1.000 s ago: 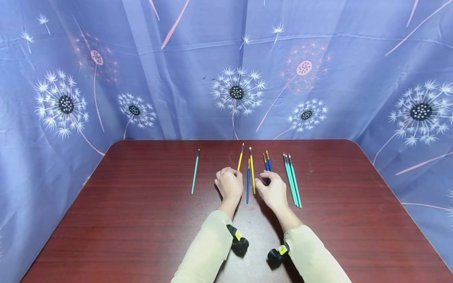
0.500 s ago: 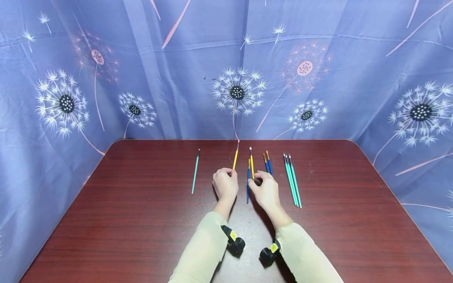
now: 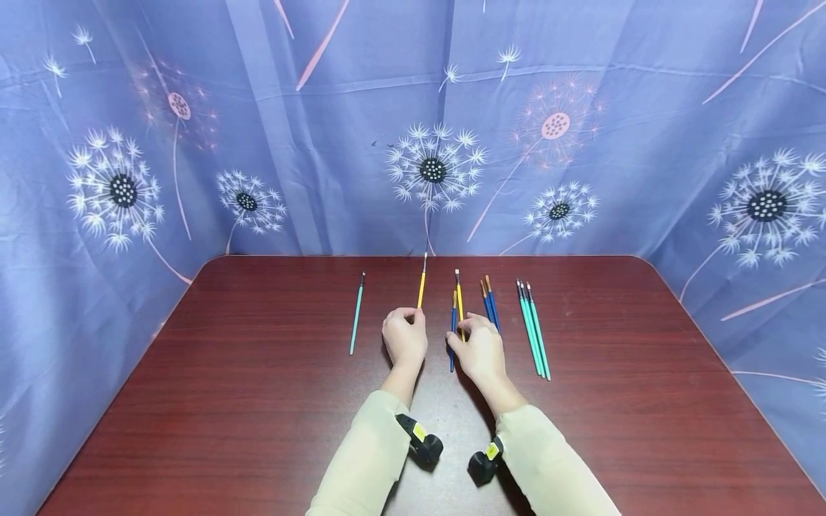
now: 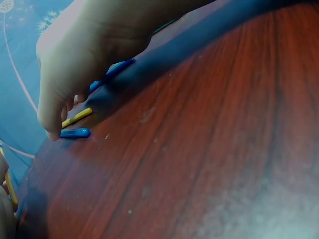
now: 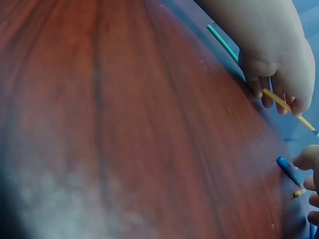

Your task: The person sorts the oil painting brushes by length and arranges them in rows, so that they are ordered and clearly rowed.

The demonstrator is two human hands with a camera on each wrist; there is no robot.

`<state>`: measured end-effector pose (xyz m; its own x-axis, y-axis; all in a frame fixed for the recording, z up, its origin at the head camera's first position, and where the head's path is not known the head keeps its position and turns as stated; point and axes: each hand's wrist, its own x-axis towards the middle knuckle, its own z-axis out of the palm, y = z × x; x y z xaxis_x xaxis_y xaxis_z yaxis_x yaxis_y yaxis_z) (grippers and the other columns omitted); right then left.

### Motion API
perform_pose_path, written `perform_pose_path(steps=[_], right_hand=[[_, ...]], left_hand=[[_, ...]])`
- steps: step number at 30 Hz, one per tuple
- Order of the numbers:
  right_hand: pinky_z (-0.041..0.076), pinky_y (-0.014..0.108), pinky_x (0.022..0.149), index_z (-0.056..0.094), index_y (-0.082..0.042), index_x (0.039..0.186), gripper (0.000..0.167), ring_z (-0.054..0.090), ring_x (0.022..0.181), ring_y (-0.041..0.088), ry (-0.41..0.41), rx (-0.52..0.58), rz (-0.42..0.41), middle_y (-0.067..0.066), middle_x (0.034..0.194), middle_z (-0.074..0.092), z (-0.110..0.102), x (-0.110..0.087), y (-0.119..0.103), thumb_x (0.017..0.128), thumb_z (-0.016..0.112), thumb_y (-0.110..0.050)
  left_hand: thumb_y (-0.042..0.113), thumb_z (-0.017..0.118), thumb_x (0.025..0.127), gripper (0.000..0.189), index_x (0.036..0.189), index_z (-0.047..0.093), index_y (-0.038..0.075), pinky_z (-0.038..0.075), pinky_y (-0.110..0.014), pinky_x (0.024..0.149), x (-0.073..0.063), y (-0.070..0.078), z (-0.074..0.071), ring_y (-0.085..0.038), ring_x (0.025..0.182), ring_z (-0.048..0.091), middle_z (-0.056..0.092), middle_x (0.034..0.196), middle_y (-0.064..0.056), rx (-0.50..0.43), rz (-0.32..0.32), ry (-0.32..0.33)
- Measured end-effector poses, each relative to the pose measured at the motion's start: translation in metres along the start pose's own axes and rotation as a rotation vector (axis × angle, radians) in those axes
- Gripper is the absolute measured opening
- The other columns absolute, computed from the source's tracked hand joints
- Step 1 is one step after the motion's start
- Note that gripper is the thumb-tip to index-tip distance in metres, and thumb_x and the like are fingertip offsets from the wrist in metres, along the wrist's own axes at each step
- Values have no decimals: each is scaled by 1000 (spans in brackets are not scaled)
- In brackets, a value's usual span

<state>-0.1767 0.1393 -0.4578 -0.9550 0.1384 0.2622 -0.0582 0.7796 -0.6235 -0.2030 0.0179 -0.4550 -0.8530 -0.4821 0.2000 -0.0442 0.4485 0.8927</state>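
Observation:
My left hand (image 3: 405, 338) pinches a yellow paintbrush (image 3: 421, 288) between thumb and fingers, its bristle end pointing to the far edge. In the right wrist view the yellow handle crosses under the same hand (image 5: 279, 64). My right hand (image 3: 480, 350) hovers over a blue paintbrush (image 3: 452, 358) and a second yellow paintbrush (image 3: 459, 294), which lie side by side. Thumb and fingertips stand apart around these two, a gap showing between them. In the left wrist view, the ends of the blue brush (image 4: 76, 133) and yellow brush (image 4: 79, 116) stick out below that hand.
One teal paintbrush (image 3: 355, 319) lies alone on the left. Two blue paintbrushes (image 3: 492, 304) lie just beyond my right hand, partly hidden by it. Three teal paintbrushes (image 3: 534, 333) lie together farther right. A patterned blue cloth (image 3: 323, 179) hangs behind the brown table (image 3: 226, 401).
My left hand has slid left with the yellow paintbrush. My right hand has moved left from near the two blue brushes to the blue and yellow pair.

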Motion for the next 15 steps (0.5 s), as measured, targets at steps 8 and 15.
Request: perform_pose_path(steps=[8,15], right_hand=[[44,41,98,69,1,88,26,58,112,34,46,-65,-51,18,117,65,3,-1,-2,78,70,-24],[46,41,96,70,0,82,18,60,111,33,44,-79,-9,14,116,66,2,-1,-10,79,70,-18]], left_hand=[[17,67,81,12,80,73,7,50,-41,82,1,-2,-2,-30,90,63,69,86,-11,-29,-6,-2],[17,67,81,12,79,73,7,51,-40,80,2,-4,-2,-29,88,65,69,84,-11,-32,-5,3]])
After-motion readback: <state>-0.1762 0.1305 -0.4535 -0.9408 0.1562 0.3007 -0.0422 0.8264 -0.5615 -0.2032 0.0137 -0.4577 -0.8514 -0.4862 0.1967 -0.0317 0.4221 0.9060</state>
